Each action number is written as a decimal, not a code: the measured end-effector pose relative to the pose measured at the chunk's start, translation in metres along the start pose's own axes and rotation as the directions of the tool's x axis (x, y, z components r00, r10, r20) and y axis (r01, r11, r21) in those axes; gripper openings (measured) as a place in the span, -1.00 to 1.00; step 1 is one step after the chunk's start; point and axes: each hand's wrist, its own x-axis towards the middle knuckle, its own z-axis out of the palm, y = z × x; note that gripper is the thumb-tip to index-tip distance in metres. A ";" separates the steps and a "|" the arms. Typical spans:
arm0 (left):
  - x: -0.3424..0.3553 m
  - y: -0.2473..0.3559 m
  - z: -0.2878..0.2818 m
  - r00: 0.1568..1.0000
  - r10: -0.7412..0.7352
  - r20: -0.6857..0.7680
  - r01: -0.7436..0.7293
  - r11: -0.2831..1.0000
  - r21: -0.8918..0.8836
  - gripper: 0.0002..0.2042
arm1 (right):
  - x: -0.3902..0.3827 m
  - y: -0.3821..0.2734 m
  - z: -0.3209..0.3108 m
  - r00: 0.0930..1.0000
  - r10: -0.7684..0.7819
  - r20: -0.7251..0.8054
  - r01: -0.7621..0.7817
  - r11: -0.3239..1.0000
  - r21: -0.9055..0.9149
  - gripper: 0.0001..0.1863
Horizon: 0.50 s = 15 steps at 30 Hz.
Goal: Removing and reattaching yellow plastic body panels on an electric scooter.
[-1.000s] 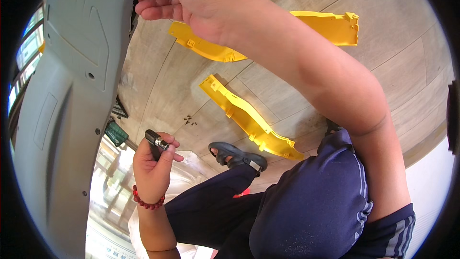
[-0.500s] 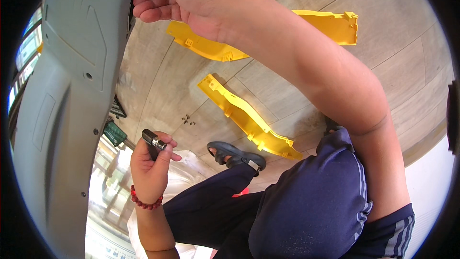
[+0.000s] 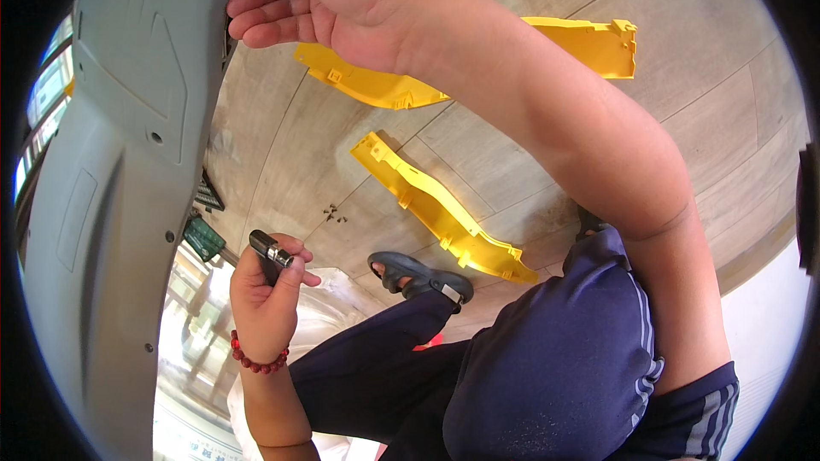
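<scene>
Watching through the head view. The grey panel fills the left side, its long axis running from the top of the picture to the bottom, bending slightly. Its right edge is the relation that counts: both hands lie to the right of it, and the right hand is the nearer, up at the top end. The left hand sits lower, well apart from the right hand and a short way off the panel.

Right arm: comes in from the lower right, elbow bent, forearm slanting up and left across the floor. Palm faces me, three fingers loosely curved and close together by a dark gap at the panel's edge. Thumb and index tips are out of my sight; I cannot tell whether they pinch anything or whether the fingers touch the panel.

Left arm: rises from the lower edge, red bead bracelet at the wrist. Thumb and fingers close around a black-and-silver tool, its metal end slanting down and right, away from the panel.

On the floor, right of the panel: small screws in a loose cluster, then a yellow strip lying diagonally.
</scene>
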 end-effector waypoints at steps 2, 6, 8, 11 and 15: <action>0.000 0.000 0.000 1.000 0.003 -0.002 -0.003 1.000 -0.002 -0.87 | 0.003 0.000 -0.003 0.999 -0.012 0.051 0.010 0.999 0.034 -0.73; 0.001 0.001 0.000 1.000 -0.010 0.011 0.010 1.000 -0.012 -0.87 | 0.010 -0.003 -0.004 0.997 0.033 0.070 -0.034 0.999 0.005 -0.72; 0.001 0.001 0.000 1.000 -0.006 0.007 0.006 1.000 -0.009 -0.87 | 0.010 -0.007 0.003 0.995 0.097 -0.022 -0.099 0.991 -0.095 -0.72; 0.001 0.000 -0.002 1.000 -0.002 0.002 0.002 1.000 0.002 -0.87 | 0.005 -0.004 -0.002 0.999 0.032 0.040 -0.025 0.987 -0.160 -0.71; 0.001 0.001 -0.002 1.000 0.007 0.008 -0.007 1.000 0.000 -0.87 | 0.002 -0.006 0.001 0.999 0.040 0.009 -0.038 0.983 -0.181 -0.70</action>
